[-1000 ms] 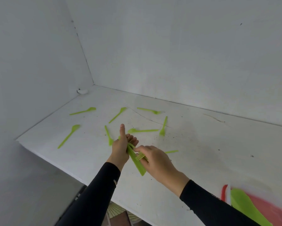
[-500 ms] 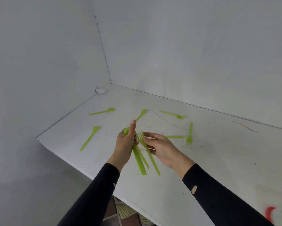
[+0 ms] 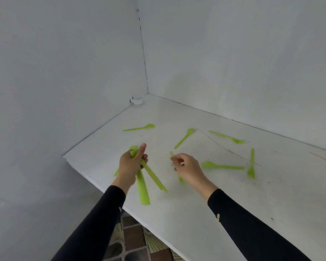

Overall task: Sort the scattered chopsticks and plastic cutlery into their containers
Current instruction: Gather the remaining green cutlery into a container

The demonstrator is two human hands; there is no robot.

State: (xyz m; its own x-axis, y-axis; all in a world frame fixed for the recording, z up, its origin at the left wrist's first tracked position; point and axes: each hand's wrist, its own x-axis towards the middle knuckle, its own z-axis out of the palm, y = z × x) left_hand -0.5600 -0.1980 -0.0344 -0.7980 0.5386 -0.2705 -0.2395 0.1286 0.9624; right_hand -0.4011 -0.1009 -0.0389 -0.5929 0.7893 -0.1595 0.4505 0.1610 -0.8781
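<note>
Left hand (image 3: 131, 166) is clenched round a bundle of green plastic cutlery (image 3: 144, 191), thumb raised. A spoon bowl pokes out above the fist, and 2 handles fan down toward the person. Right hand (image 3: 189, 171), apart from the left, pinches a thin green utensil (image 3: 171, 153) running near-to-far through the fingers, which cover its middle; blur hides its kind.

Beyond the left hand lies the far spoon (image 3: 139, 128), long axis left-right, bowl rightward. Beyond the right hand, the diagonal spoon (image 3: 184, 138) points its bowl away and right, and the back spoon (image 3: 227, 137) lies further right. Just right of the right hand, the near spoon (image 3: 222, 166) has its bowl toward the hand. Past it, the fork (image 3: 251, 163) lies near-to-far, tines toward the person.

These rest on a white surface (image 3: 233, 213), speckled and cracked, set in a corner of white walls (image 3: 64, 72) with a small white object (image 3: 137, 101). Patterned floor tiles (image 3: 134, 240) show below.
</note>
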